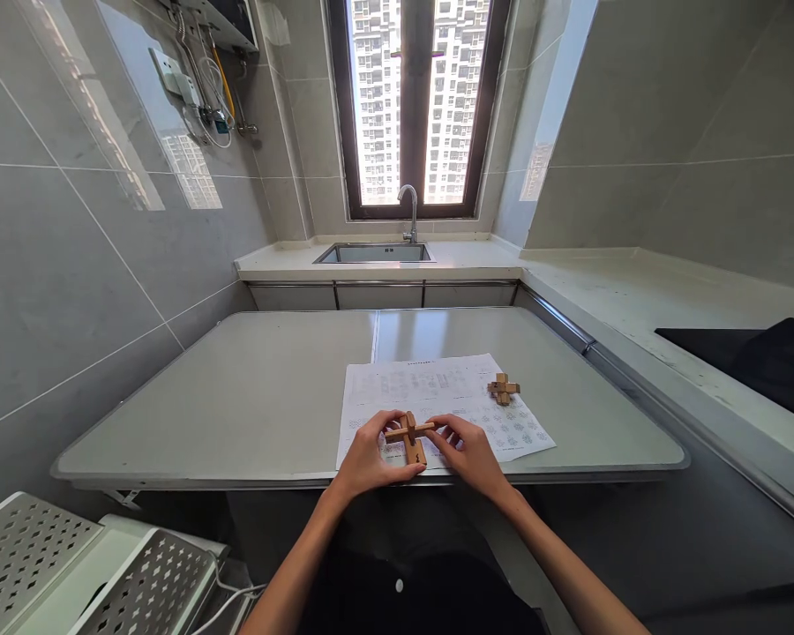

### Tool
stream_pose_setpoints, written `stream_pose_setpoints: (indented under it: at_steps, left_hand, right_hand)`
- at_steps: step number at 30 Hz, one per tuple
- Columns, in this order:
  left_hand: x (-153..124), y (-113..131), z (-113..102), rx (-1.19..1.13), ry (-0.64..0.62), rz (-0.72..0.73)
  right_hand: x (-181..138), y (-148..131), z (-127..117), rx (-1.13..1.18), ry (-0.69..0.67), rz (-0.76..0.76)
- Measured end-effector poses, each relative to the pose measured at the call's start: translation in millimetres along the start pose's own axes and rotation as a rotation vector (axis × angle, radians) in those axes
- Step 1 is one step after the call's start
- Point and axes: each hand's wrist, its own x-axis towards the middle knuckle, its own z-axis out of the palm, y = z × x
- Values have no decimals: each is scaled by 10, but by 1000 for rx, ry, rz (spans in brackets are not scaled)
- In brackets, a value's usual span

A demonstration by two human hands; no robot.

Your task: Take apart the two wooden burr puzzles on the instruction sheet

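both hands (418,451) pinch a cross-shaped wooden puzzle (410,437) over printed paper (437,388).

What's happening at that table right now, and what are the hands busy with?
A person at a grey table holds a crossed set of wooden puzzle pieces between both hands, the left hand and the right hand gripping it from either side with the fingers. It sits over a printed sheet near the table's front edge. A second wooden puzzle, already interlocked, lies on the sheet's far right part, untouched. A sink lies beyond, under the window.
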Motion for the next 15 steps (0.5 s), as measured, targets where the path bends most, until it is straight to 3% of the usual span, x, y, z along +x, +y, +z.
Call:
stream_pose_setpoints:
  at_steps: [4,8,15]
  left_hand:
    - [10,20,-20,-32,27,-1]
    - [22,114,-49,-107,-14,11]
    - [62,261,-105,-254,-144,27]
  right_hand:
    - [-45,-111,-32,-54,2,-161]
    - [-3,-270,-114,-247,-155,-385]
    - [195,-519,-310,-342,-290,-413]
